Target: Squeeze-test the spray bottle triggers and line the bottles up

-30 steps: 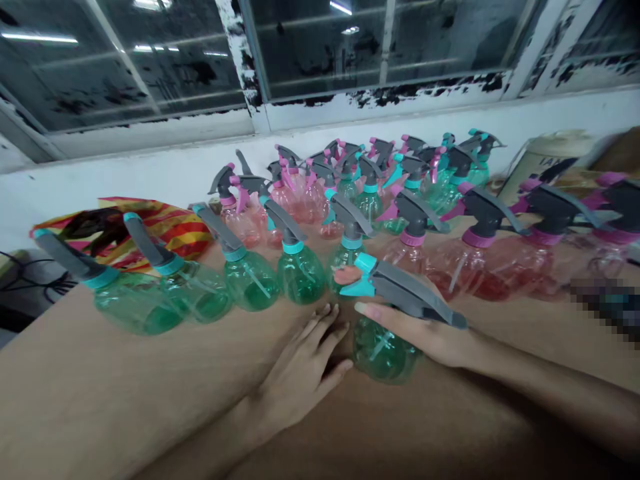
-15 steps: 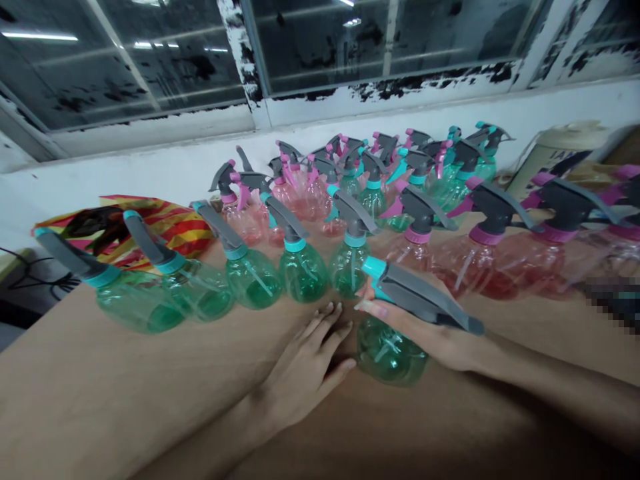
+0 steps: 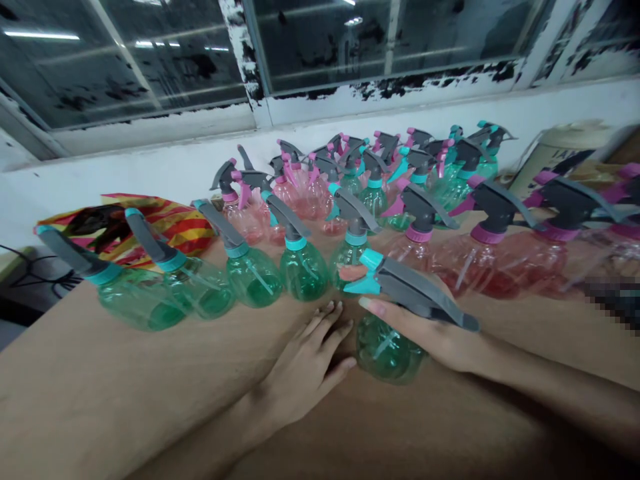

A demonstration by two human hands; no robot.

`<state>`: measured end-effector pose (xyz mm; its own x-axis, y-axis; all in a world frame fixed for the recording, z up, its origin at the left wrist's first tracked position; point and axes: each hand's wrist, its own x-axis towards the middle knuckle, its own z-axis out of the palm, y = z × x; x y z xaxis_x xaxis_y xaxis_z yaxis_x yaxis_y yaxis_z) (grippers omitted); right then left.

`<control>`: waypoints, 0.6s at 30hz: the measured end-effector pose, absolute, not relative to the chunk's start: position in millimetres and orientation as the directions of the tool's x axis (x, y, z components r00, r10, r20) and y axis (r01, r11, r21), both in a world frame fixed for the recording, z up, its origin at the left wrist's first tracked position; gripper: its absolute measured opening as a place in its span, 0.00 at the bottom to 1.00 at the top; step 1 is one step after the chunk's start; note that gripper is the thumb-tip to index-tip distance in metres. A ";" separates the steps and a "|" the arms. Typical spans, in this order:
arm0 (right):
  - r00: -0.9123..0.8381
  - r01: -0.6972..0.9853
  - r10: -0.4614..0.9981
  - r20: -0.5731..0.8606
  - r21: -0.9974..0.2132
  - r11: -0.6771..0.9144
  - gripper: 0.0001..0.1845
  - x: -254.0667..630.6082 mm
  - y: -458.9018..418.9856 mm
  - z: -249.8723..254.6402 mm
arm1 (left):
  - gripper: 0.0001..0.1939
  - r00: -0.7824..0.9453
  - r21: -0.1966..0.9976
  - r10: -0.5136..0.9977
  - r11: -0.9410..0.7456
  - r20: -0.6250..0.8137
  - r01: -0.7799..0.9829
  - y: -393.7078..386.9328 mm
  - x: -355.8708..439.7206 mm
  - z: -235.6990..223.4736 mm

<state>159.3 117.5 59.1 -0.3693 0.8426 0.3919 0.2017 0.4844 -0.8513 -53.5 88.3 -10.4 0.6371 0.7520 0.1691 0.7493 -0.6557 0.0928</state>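
My right hand [image 3: 425, 330] is wrapped around the neck of a green spray bottle [image 3: 387, 353] with a grey and turquoise head. The bottle stands near the table's front, its nozzle pointing left. Its turquoise trigger [image 3: 361, 287] sticks out, with one fingertip above it and the thumb below. Just left of this bottle, my left hand [image 3: 310, 367] lies flat on the wooden table [image 3: 200, 393], fingers stretched and holding nothing. Beyond both hands runs a row of green spray bottles [image 3: 304, 272], which continues to the right with pink spray bottles [image 3: 480, 263].
Behind the row, more pink and green spray bottles [image 3: 305, 197] crowd against the wall below the window [image 3: 390, 40]. A red and yellow striped bag [image 3: 185, 223] lies at back left. A beige container [image 3: 560, 150] stands at back right. Black cables [image 3: 45, 277] hang at the left edge.
The trigger of the held spray bottle now stands out from the head, and the fingers of my right hand have shifted around it. My left hand has stayed in place.
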 end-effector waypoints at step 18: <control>-0.394 0.151 0.815 0.425 -0.845 0.513 0.08 160.0 118.0 58.2 | 0.25 0.620 0.124 0.768 -0.639 0.162 0.759 87.9 -54.3 -13.1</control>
